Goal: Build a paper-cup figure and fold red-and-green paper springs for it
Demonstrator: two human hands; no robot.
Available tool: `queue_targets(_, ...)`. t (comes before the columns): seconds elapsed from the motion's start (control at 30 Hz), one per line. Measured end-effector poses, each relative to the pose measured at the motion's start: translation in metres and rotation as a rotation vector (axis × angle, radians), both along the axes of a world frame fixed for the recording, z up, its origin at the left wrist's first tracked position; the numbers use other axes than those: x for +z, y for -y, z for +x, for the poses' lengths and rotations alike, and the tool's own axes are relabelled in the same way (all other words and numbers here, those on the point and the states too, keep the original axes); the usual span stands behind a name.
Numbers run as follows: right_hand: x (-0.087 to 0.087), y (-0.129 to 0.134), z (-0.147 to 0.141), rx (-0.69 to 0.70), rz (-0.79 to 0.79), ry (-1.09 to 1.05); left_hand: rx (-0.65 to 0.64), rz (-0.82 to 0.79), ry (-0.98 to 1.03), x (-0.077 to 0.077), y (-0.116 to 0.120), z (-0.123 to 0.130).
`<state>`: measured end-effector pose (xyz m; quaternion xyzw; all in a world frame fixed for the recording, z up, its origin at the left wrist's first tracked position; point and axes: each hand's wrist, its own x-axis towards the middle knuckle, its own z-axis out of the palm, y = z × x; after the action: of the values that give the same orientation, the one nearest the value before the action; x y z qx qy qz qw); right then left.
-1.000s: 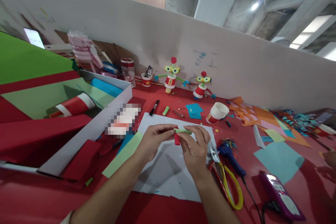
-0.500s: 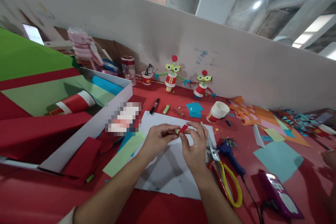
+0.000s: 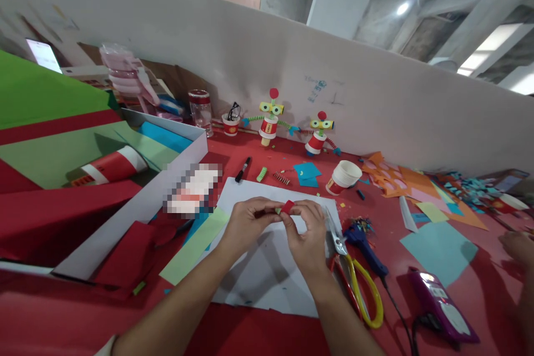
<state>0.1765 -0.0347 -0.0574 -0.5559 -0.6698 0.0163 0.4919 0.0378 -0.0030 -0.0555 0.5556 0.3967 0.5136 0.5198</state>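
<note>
Over a white paper sheet (image 3: 261,281), my left hand (image 3: 253,218) pinches the light green end of a small folded paper strip. My right hand (image 3: 306,228) has thumb and fingers closed on the red part of the same paper strip (image 3: 287,207). The fingers of both hands nearly meet, and they cover most of the folds. Just beyond the sheet lie a green accordion-folded strip (image 3: 261,174) and a red-and-green one (image 3: 281,178). Scissors (image 3: 342,250) with red and yellow handles lie open beside my right forearm.
Right of the scissors are a blue glue gun (image 3: 369,250) and a purple corded device (image 3: 444,308). Stacked paper cups (image 3: 344,177) stand behind. Two paper-cup figures (image 3: 269,128) lean near the wall. A box (image 3: 167,178) fills the left. Another person's hand (image 3: 517,247) rests at the right edge.
My right fingers have shifted slightly left and closer to my left hand, and the red flap of the strip now sits lower and more bent over. The other person's hand has come further into view.
</note>
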Motion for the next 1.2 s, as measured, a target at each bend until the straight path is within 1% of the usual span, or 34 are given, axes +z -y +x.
queue_targets(0.13,0.001,0.001,0.001,-0.029,-0.075,-0.101,-0.008,0.009,-0.008,0.000,-0.001,0.000)
queue_targets(0.2,0.002,0.002,0.002,-0.019,-0.124,-0.155,-0.023,-0.004,0.011,0.001,-0.001,-0.001)
queue_targets(0.27,0.004,0.002,0.002,0.033,-0.191,-0.221,-0.044,-0.025,0.019,0.002,-0.001,-0.002)
queue_targets(0.4,0.002,0.000,0.001,0.222,-0.372,-0.425,-0.070,-0.059,-0.011,0.006,-0.002,-0.008)
queue_targets(0.47,-0.001,-0.001,0.000,0.289,-0.411,-0.583,-0.101,-0.108,0.055,0.007,-0.002,-0.009)
queue_targets(0.57,-0.004,-0.002,-0.006,0.355,-0.442,-0.870,-0.150,-0.208,0.220,0.004,-0.002,-0.006)
queue_targets(0.63,-0.005,-0.001,-0.010,0.376,-0.452,-1.029,-0.152,-0.255,0.304,-0.001,0.000,-0.001)
queue_targets(0.7,-0.005,0.000,-0.015,0.375,-0.433,-1.130,-0.146,-0.293,0.380,-0.005,0.002,0.005)
queue_targets(0.83,-0.007,0.002,-0.021,0.378,-0.416,-1.241,-0.119,-0.367,0.509,-0.011,0.006,0.013)
queue_targets(0.97,-0.009,0.002,-0.024,0.424,-0.408,-1.332,-0.117,-0.431,0.545,-0.012,0.003,0.012)
queue_targets(1.1,-0.010,0.001,-0.022,0.481,-0.448,-1.268,-0.171,-0.484,0.552,-0.008,-0.002,0.003)
queue_targets(1.2,-0.010,0.001,-0.015,0.412,-0.416,-1.165,-0.213,-0.507,0.557,-0.004,-0.006,-0.005)
